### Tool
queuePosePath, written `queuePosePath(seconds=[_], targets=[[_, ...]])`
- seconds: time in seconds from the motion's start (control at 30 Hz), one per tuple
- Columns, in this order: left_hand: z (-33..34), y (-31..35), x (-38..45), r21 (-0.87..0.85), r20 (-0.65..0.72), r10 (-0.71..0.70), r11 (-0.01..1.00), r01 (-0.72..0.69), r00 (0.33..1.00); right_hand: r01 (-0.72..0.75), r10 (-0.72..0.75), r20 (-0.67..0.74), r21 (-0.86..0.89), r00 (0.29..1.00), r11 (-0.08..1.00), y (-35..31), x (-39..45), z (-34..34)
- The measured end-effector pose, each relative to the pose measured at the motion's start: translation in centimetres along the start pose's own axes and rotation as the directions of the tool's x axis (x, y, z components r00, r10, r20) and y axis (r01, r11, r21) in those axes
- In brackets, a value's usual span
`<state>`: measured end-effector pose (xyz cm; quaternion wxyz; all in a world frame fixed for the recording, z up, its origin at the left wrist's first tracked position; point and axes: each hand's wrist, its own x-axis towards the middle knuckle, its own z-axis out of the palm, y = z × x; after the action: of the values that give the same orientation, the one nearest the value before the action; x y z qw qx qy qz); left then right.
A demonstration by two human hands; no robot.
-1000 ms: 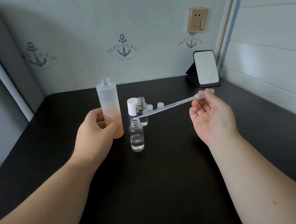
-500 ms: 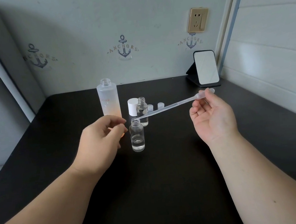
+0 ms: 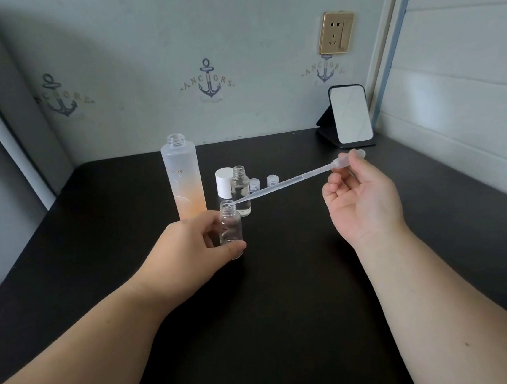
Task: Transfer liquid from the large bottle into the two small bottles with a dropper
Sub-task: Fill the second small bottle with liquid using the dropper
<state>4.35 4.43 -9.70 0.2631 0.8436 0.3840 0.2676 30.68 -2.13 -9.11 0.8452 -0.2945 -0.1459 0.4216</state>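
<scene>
Table: a dark table (image 3: 290, 327) holds all the things.
Left hand: the left hand (image 3: 189, 247) is nearest. Its fingers and thumb curl round the near small bottle (image 3: 230, 225) and hold it low down, so it stands steady on the table.
Near small bottle: it is clear, stands up straight and has no cap on. How much liquid is in it is hard to tell, since the fingers hide the lower part.
Right hand: the right hand (image 3: 364, 199) is up in the air, palm turned up. Its thumb and first finger pinch the soft bulb end of the dropper (image 3: 291, 182). The other fingers are loosely bent.
Dropper: it is long, thin and clear. It slants down to the left, and its tip sits right at the mouth of the near small bottle.
Far small bottle: the far small bottle (image 3: 241, 193) stands just behind the near one, open, with some clear liquid in it.
Large bottle: the large bottle (image 3: 184, 180) stands near the left hand's far side. It is frosted, orange at the bottom, and open at the top.
Caps: a white cap (image 3: 224, 183) and two small clear caps (image 3: 263, 182) sit behind the bottles.
Mirror: a little mirror (image 3: 350, 114) leans by the wall, far right.
Step now: I think the near small bottle is about to get its liquid.
Next move: the tip should stay over the mouth while the bulb is squeezed gently, so no drops miss.
</scene>
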Motion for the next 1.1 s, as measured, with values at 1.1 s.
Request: queuePosePath(seconds=[1.1], targets=[[0.22,-0.9,0.21,-0.029,-0.026,0.013,0.999,-0.013,1.0,0.002,-0.002,-0.034,0.004,0.999,1.0,-0.27,-0.44,0.34]])
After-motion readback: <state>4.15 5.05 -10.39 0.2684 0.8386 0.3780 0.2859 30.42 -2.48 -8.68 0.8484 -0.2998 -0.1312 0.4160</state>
